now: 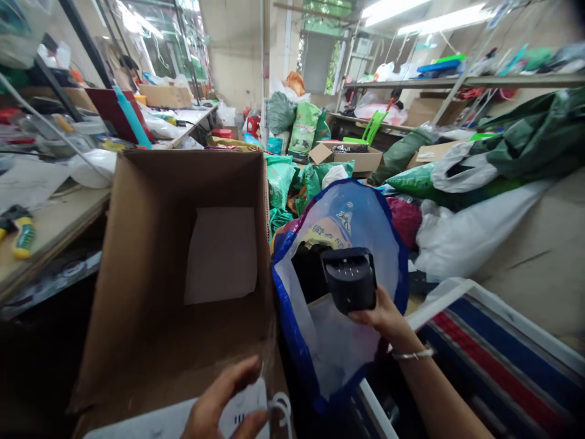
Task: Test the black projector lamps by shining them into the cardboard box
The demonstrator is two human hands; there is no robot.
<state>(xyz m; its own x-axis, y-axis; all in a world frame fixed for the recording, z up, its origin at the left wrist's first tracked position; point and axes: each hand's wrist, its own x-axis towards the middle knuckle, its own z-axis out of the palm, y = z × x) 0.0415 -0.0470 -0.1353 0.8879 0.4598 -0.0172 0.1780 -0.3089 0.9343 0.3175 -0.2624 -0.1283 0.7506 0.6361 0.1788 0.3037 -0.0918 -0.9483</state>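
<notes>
My right hand [381,317] is closed on a black plastic device [350,279] and holds it over the mouth of a blue-rimmed white woven sack [338,341]. A thin bracelet sits on that wrist. More dark items lie inside the sack. My left hand [223,399] is at the bottom edge, with fingers curled on a white flat item [237,414] that has a white cord loop [281,408]. It rests at the near rim of an open cardboard box [150,256], which has a white sheet [222,253] on its bottom.
A cluttered workbench [50,225] runs along the left with a yellow-green tool [22,238]. Green bags [304,131], white sacks [461,231] and cardboard boxes [350,155] pile up ahead and right. A striped woven sack [498,360] lies at lower right. Shelves [457,82] line the back.
</notes>
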